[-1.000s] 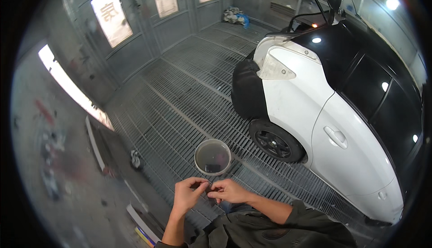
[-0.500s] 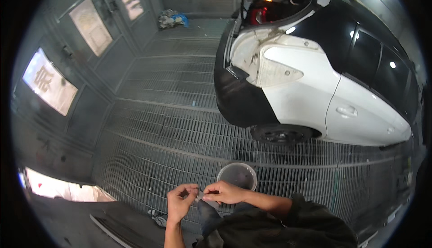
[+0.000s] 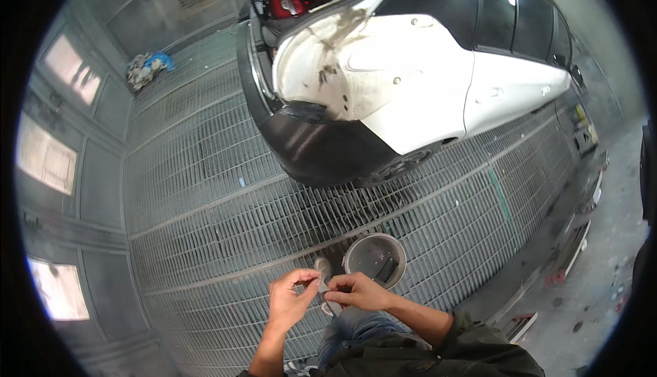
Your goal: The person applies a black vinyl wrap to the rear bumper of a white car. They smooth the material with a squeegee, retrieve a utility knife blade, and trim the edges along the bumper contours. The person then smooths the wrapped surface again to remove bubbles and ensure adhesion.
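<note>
Your left hand [image 3: 291, 302] is held half closed, thumb and fingertips pinched on the left end of a small pale object [image 3: 322, 283]; the object is too small to identify. Your right hand [image 3: 356, 291] is curled closed, its fingers gripping the same object from the right side. Both hands meet low in the view, in front of your body. A round grey cup [image 3: 375, 260] sits just beyond your right hand, above the metal floor grating [image 3: 205, 240]. A white car [image 3: 410, 69] stands well beyond.
</note>
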`<state>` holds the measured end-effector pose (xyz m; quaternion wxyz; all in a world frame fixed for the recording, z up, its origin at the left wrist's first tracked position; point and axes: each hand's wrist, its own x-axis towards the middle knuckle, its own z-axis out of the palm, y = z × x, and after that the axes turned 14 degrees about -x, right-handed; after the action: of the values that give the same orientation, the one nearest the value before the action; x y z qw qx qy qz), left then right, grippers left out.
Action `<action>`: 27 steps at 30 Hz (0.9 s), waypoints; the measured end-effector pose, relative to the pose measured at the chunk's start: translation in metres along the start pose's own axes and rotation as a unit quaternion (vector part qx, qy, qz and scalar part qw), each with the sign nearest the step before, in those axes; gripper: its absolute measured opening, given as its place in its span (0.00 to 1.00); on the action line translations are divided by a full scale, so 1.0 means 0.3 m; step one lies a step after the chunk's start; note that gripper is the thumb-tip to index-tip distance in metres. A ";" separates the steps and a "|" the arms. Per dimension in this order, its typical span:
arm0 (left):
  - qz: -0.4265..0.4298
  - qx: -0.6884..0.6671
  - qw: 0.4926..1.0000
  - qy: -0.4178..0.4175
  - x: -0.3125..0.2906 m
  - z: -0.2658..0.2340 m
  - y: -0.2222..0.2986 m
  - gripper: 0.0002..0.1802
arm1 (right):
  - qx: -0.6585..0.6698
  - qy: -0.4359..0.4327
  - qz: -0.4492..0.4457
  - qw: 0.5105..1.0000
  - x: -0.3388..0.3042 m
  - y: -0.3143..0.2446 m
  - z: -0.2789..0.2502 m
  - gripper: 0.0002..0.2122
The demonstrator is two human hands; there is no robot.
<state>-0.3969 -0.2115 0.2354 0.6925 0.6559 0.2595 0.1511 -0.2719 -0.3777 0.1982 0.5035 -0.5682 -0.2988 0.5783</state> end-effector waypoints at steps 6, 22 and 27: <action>-0.011 0.077 0.994 -0.073 0.340 -0.023 -0.015 0.08 | 0.043 0.064 -0.024 0.997 0.206 0.039 -0.116 0.13; 0.447 0.393 0.781 -0.191 1.279 0.271 -0.387 0.25 | 0.195 0.213 -0.165 0.943 0.550 0.435 -0.797 0.08; 0.512 0.461 0.704 -0.172 1.391 0.331 -0.522 0.36 | 0.167 0.249 -0.360 0.883 0.686 0.590 -0.909 0.07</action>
<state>-0.0200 -0.0790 0.0140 0.1528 0.9397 -0.2033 0.2287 -0.0222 -0.3054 -0.0855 0.8225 -0.4542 -0.2463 0.2377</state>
